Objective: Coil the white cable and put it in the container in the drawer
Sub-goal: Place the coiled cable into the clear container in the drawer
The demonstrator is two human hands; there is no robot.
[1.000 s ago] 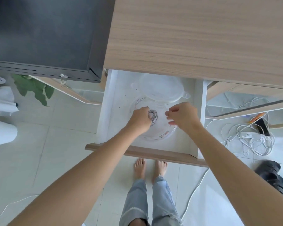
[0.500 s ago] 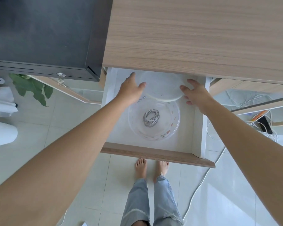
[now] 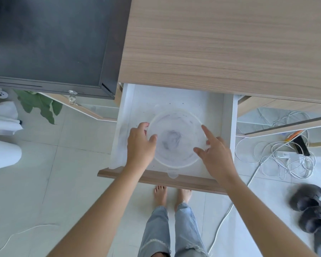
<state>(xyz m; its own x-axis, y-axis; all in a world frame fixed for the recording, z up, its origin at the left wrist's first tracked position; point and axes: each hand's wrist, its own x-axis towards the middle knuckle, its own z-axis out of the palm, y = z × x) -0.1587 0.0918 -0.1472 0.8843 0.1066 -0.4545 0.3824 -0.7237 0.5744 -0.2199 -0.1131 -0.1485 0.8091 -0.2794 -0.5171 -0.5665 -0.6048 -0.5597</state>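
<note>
1. Head view, looking down: an open white drawer [image 3: 228, 115] pulled out from under a wood-grain countertop [image 3: 226, 43], its wooden front edge nearest the person.
2. Container [image 3: 176, 160]: round, clear plastic, sitting in the middle of the drawer floor, with a translucent lid [image 3: 182, 127] over its mouth; a small tab of the lid juts toward the drawer front.
3. White cable [image 3: 171, 139]: seen only as a greyish blurred coil through the lid, at the centre of the container (detail of the loops cannot be made out).
4. Left hand [image 3: 140, 145]: at the left rim of the lid, fingers curled over the edge and thumb lying on the lid's top, gripping the lid.
5. Right hand [image 3: 214, 153]: at the right rim, fingers spread apart, index finger extended along the lid's edge, thumb tip on the lid; it presses rather than clasps.
6. Floor [image 3: 78, 173]: pale tiles. Bare feet and light blue jeans [image 3: 156, 232] stand just before the drawer front.
7. To the right of the drawer: a loose tangle of white cords [image 3: 285, 160] on the floor near a dark phone [image 3: 302, 145], and dark slippers [image 3: 309, 204] further toward the person.
8. To the left: a green plant [image 3: 39, 104] beneath a dark cabinet [image 3: 48, 43].
</note>
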